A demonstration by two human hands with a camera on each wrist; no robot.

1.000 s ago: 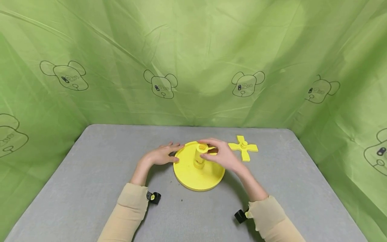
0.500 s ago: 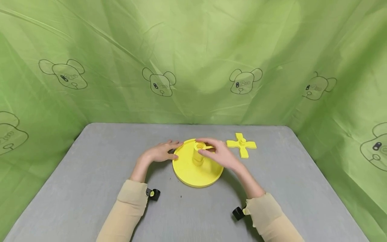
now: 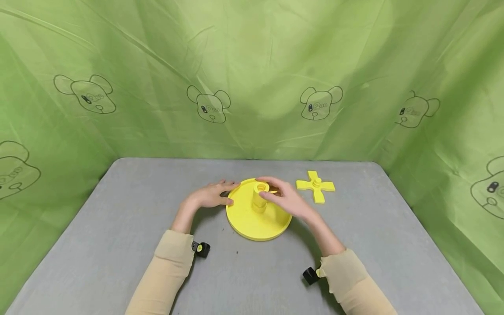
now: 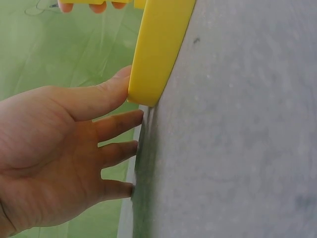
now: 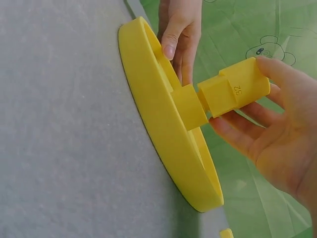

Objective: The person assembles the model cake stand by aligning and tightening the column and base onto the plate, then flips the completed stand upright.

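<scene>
- Nearest me, my tan left sleeve (image 3: 157, 271) and right sleeve (image 3: 350, 280) come in from either side, with grey tabletop (image 3: 252, 280) running between them to the yellow dish's (image 3: 252, 227) near rim.
- My left hand (image 3: 208, 196) is spread, thumb against the dish's left rim; a broad stretch of grey lies beyond my wrist to the table's left edge.
- My right hand (image 3: 289, 199) pinches the yellow cylinder (image 3: 258, 200) between thumb and fingers, at the central post (image 5: 190, 106) inside the dish; I can't tell how far it is seated.
- Past my right hand's knuckles, the yellow cross piece (image 3: 316, 186) lies flat, apart from the dish.
- Behind everything, the table's far edge meets the green curtain (image 3: 252, 65).
</scene>
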